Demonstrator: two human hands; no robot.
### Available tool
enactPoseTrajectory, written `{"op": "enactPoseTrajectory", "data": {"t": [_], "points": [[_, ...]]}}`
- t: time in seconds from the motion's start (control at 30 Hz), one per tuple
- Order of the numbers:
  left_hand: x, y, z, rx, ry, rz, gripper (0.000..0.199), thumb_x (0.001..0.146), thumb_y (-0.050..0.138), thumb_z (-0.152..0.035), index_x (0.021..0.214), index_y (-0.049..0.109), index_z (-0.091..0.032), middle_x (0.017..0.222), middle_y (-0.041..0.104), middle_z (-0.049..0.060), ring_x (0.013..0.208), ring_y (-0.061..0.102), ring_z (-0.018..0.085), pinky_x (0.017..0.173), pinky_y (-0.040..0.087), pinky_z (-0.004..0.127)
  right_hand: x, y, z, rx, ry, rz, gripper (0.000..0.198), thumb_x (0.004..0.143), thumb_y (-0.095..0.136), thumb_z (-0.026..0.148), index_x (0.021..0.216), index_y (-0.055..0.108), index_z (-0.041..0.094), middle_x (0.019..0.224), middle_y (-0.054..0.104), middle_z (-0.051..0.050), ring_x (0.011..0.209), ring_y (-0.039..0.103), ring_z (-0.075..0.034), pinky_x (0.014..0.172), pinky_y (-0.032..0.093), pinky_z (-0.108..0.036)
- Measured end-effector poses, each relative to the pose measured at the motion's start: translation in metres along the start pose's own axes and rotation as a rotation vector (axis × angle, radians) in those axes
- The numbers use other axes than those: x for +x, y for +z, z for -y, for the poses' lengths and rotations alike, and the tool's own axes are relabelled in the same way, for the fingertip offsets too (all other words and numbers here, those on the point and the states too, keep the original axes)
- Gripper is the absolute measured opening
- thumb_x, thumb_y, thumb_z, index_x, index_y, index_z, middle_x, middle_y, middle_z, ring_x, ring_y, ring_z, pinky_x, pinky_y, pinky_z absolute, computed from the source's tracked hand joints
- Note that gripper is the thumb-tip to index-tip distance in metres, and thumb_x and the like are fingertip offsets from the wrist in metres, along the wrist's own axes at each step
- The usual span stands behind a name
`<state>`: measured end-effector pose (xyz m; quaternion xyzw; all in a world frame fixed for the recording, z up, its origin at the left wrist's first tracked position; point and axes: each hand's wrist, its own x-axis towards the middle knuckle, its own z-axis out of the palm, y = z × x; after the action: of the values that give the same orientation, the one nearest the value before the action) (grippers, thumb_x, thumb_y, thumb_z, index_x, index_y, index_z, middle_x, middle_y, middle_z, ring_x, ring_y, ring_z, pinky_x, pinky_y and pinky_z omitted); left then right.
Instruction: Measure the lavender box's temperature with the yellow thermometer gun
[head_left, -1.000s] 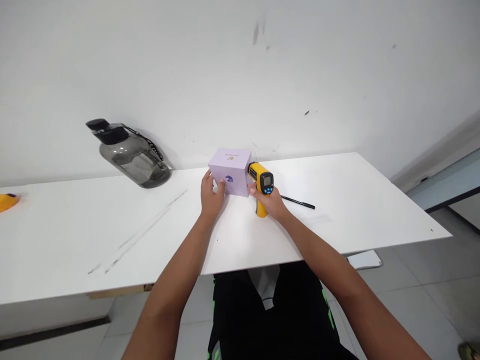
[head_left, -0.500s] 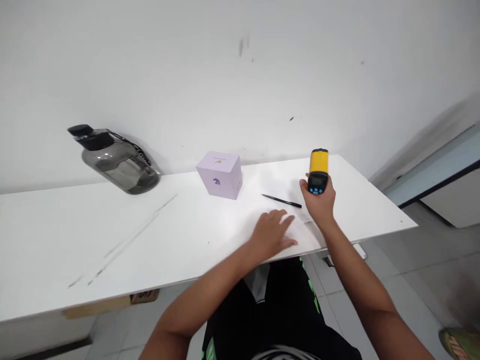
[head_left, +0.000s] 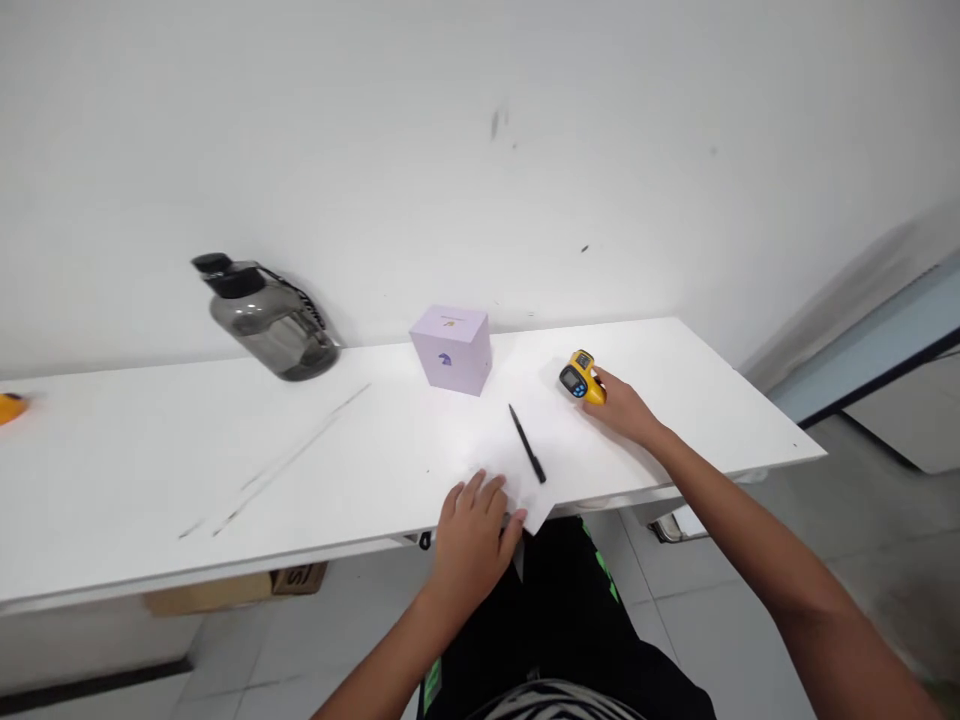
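My right hand [head_left: 616,405] is closed around the handle of a yellow and black infrared thermometer [head_left: 579,380], which is tipped sideways low over the table. Its small screen and blue buttons face me. My left hand [head_left: 474,530] lies at the table's front edge, fingers stretched out on a white sheet of paper [head_left: 537,508]. The thumb rests apart from the fingers near the sheet's corner. A black pen [head_left: 527,445] lies slanted by the paper, between my two hands. Behind it stands a lilac box [head_left: 454,352] with a small purple emblem.
A grey see-through bottle [head_left: 277,325] with a black cap stands against the wall, left of the box. Part of an orange object [head_left: 10,407] shows at the far left. The white table [head_left: 315,470] has dark streaks. Below it is a cardboard box [head_left: 296,578].
My right hand has brought the thermometer down and left, turning it sideways. My left hand has shifted left and toward me. The paper and pen have moved nearer, and the pen has turned.
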<state>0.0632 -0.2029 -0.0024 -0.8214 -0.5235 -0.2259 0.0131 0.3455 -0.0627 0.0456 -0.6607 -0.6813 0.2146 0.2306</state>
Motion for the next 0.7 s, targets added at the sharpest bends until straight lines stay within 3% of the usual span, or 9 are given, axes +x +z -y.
{"op": "enactPoseTrajectory", "data": {"t": [0.1,0.17,0.23,0.37,0.47,0.6,0.7], "points": [[-0.016,-0.009,0.035,-0.034,-0.13,-0.072,0.022,0.094,0.05,-0.039,0.099,0.066,-0.026,0.11,0.074,0.007,0.116,0.064,0.03,0.096,0.05,0.047,0.01,0.013,-0.002,-0.162,0.058,-0.068,0.068,0.082,0.061,0.036,0.145,0.042,0.02,0.139,0.057,-0.013,0.116,0.06,-0.032,0.093,0.047,-0.04],[-0.021,-0.015,0.055,-0.026,-0.214,-0.082,0.029,0.092,0.052,-0.043,0.113,0.064,-0.027,0.113,0.073,0.008,0.115,0.064,0.03,0.105,0.045,0.051,0.017,0.02,-0.004,-0.216,0.057,-0.106,0.067,0.087,0.056,0.04,0.147,0.039,0.019,0.143,0.053,-0.015,0.118,0.059,-0.033,0.093,0.047,-0.041],[-0.02,-0.022,0.07,-0.042,-0.232,-0.02,0.038,0.092,0.053,-0.047,0.124,0.06,-0.028,0.123,0.069,0.008,0.119,0.063,0.029,0.112,0.038,0.053,0.023,0.022,-0.005,-0.237,0.064,-0.121,0.067,0.088,0.054,0.045,0.147,0.039,0.016,0.142,0.053,-0.017,0.118,0.059,-0.033,0.093,0.046,-0.042],[-0.009,-0.029,0.09,-0.147,-0.111,0.182,0.039,0.096,0.046,-0.047,0.129,0.06,-0.03,0.143,0.058,0.005,0.134,0.053,0.024,0.118,0.032,0.05,0.039,0.018,-0.006,-0.188,0.128,-0.119,0.067,0.087,0.057,0.051,0.141,0.045,0.014,0.131,0.062,-0.017,0.113,0.062,-0.032,0.092,0.047,-0.04],[0.013,-0.025,0.089,-0.189,-0.008,0.262,0.04,0.097,0.046,-0.046,0.131,0.059,-0.03,0.146,0.055,0.005,0.138,0.049,0.023,0.12,0.028,0.048,0.051,0.013,-0.008,-0.057,0.183,-0.137,0.071,0.082,0.062,0.054,0.141,0.046,0.018,0.13,0.064,-0.015,0.109,0.064,-0.03,0.087,0.05,-0.038],[0.05,-0.005,0.059,-0.132,0.083,0.332,0.038,0.096,0.049,-0.04,0.13,0.058,-0.026,0.145,0.055,0.009,0.136,0.05,0.026,0.118,0.031,0.052,0.063,0.014,-0.015,0.039,0.193,-0.179,0.07,0.08,0.065,0.054,0.139,0.049,0.019,0.129,0.064,-0.014,0.111,0.063,-0.03,0.092,0.049,-0.04],[0.075,0.011,0.045,-0.097,0.146,0.197,0.046,0.093,0.053,-0.039,0.137,0.051,-0.025,0.153,0.045,0.014,0.139,0.046,0.03,0.115,0.033,0.055,0.068,0.019,-0.02,0.187,0.212,-0.236,0.068,0.072,0.074,0.048,0.13,0.057,0.019,0.125,0.066,-0.014,0.108,0.064,-0.03,0.091,0.05,-0.039]]}}
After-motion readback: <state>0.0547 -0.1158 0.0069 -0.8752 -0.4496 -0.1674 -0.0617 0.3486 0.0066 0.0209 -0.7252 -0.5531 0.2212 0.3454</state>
